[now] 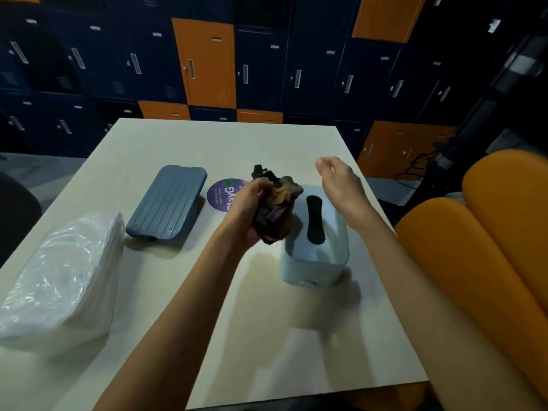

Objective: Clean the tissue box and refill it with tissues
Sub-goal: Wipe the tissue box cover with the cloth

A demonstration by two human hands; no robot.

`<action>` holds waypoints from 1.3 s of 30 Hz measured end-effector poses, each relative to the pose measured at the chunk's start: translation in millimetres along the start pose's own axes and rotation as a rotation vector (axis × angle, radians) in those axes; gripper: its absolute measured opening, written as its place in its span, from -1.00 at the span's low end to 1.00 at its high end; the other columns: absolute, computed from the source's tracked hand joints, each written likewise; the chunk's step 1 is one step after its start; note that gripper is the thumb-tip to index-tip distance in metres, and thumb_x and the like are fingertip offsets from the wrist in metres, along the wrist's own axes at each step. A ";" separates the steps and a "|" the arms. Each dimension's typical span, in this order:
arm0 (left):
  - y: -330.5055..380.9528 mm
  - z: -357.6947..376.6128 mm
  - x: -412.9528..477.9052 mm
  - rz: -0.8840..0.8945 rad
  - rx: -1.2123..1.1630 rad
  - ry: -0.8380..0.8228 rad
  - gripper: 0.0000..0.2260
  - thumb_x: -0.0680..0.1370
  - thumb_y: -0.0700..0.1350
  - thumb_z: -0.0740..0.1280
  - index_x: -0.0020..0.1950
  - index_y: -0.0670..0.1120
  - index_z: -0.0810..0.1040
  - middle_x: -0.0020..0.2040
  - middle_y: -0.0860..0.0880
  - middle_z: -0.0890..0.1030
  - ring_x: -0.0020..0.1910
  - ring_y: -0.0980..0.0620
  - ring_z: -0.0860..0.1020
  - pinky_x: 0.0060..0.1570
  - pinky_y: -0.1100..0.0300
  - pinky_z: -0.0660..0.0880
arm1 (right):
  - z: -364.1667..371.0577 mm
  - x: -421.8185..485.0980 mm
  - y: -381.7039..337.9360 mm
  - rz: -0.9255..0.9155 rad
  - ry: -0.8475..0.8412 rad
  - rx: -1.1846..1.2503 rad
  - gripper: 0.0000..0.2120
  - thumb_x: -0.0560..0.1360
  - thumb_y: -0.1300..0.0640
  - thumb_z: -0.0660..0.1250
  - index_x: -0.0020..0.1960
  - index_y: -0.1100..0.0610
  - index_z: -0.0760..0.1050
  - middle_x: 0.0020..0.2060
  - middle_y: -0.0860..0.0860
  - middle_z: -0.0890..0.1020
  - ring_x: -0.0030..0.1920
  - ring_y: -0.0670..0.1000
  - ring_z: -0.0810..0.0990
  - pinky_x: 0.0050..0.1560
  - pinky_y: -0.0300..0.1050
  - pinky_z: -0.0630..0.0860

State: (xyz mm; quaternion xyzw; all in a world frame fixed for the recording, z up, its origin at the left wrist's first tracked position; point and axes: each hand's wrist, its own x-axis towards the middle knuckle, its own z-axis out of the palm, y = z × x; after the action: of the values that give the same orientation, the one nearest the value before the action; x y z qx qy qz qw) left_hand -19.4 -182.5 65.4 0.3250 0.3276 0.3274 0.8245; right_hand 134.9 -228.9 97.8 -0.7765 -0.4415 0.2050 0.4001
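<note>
A pale blue tissue box (315, 262) with a dark slot in its face stands on the white table (184, 307), right of centre. Its dark blue ribbed lid (167, 203) lies flat to the left. A clear-wrapped pack of white tissues (62, 280) rests at the table's left edge. My left hand (247, 209) grips a crumpled dark and tan cloth (278, 209) just left of the box. Above the box's far right side, my right hand (341, 185) hovers with relaxed fingers and holds nothing.
A round purple sticker (222, 194) lies on the table behind my left hand. Orange seat cushions (489, 247) press close on the right. Blue and orange lockers (204, 60) fill the wall beyond the table. Cables trail on the floor at far right.
</note>
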 end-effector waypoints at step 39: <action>-46.0 -56.8 81.2 0.246 0.364 0.312 -0.46 0.46 -0.38 0.10 0.36 -0.01 0.50 0.12 -0.03 0.64 -0.08 0.01 0.58 -0.12 0.16 0.56 | 43.5 39.1 58.4 0.042 -0.084 -0.718 -0.54 0.61 -0.21 -0.14 0.37 -0.01 0.20 0.28 0.20 0.34 0.20 0.30 0.41 0.14 0.13 0.33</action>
State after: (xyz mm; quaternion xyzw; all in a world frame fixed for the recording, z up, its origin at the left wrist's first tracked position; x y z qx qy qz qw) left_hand -0.7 -129.6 -28.3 0.4510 0.4622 0.4069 0.6460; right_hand 156.7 -193.5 26.4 -0.8672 -0.4855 0.0770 0.0792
